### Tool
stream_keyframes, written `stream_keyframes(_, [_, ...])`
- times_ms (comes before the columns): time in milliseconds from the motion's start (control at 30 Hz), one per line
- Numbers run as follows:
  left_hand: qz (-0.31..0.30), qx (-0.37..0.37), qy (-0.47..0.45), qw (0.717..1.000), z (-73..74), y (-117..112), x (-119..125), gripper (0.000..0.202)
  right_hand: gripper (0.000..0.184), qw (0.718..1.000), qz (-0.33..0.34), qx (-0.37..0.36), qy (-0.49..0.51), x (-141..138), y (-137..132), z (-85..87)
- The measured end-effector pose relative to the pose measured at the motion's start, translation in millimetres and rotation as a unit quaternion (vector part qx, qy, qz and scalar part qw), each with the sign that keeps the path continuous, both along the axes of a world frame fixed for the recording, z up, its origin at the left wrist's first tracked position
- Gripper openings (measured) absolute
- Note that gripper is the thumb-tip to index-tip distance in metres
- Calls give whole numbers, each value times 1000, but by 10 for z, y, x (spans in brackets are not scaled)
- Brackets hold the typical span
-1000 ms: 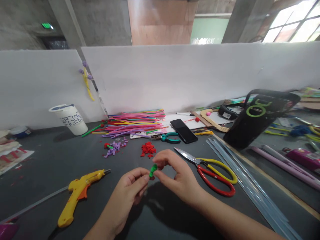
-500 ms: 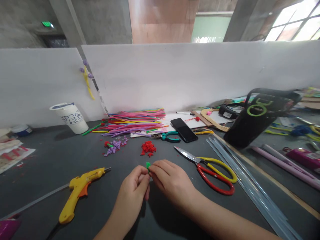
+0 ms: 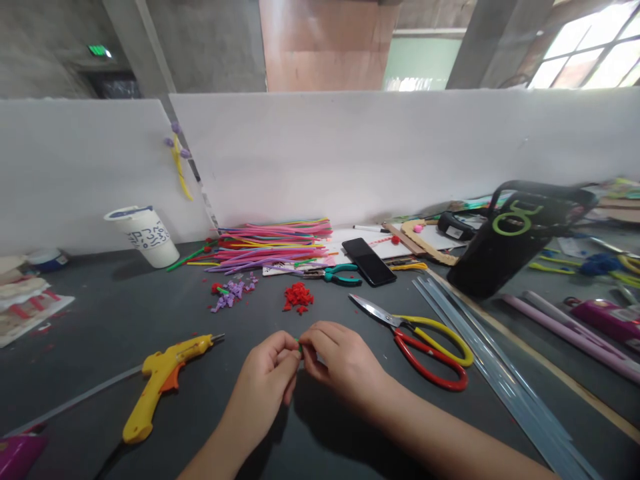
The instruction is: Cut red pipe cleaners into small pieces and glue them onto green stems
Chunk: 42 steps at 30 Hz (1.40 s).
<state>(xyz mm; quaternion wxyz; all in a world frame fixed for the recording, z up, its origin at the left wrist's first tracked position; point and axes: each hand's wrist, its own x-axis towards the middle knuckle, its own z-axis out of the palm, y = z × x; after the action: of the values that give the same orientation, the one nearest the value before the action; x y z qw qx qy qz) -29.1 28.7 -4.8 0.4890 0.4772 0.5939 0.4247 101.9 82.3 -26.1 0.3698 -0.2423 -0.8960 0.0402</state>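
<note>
My left hand (image 3: 270,370) and my right hand (image 3: 343,357) meet above the dark table, fingertips pinched together. Between them is a small green piece (image 3: 300,347), mostly covered by my fingers; it looks like a bit of pipe cleaner. Just beyond my hands lies a small heap of red cut pieces (image 3: 299,295). A heap of purple pieces (image 3: 233,293) is to its left. Right of my right hand rest scissors (image 3: 407,330) with one yellow and one red handle, blades apart. A yellow glue gun (image 3: 167,380) lies to the left of my left hand.
Behind the heaps are a bundle of pipe cleaners (image 3: 273,247), teal-handled pliers (image 3: 340,275) and a black phone (image 3: 369,260). A white cup (image 3: 150,240) stands back left, a black bottle (image 3: 495,247) back right. Clear glue sticks (image 3: 493,367) stretch along the right. A white partition (image 3: 350,153) closes the back.
The green piece, which stuck up above my fingertips, is now almost hidden between them. My right fingers have closed in over it. The view has shifted slightly.
</note>
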Motion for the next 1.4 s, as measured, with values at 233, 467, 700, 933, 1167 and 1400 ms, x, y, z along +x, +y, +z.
stream_keyframes(233, [-2, -24, -6, 1000, -11, 4, -33, 13, 15, 992, 62, -98, 42, 58, 54, 81])
stream_keyframes(467, [-48, -5, 30, 998, 65, 6, -103, 17, 24, 917, 82, -366, 136, 233, 183, 288])
stream_keyframes(700, [-69, -41, 30, 996, 62, 2, -67, 18, 14, 879, 124, -443, 126, 195, 93, 300])
stream_keyframes(933, [-46, -73, -88, 992, 68, 10, -43, 15, 7, 914, 72, -379, 125, 185, 58, 290])
stream_keyframes(1167, [-17, -72, -181, 981, 99, -1, -21, 13, 14, 904, 80, -383, 173, 142, 29, 251])
stream_keyframes(1400, [-6, -7, 6, 1000, 87, -10, -60, 17, 15, 848, 83, -506, 131, 147, 58, 295])
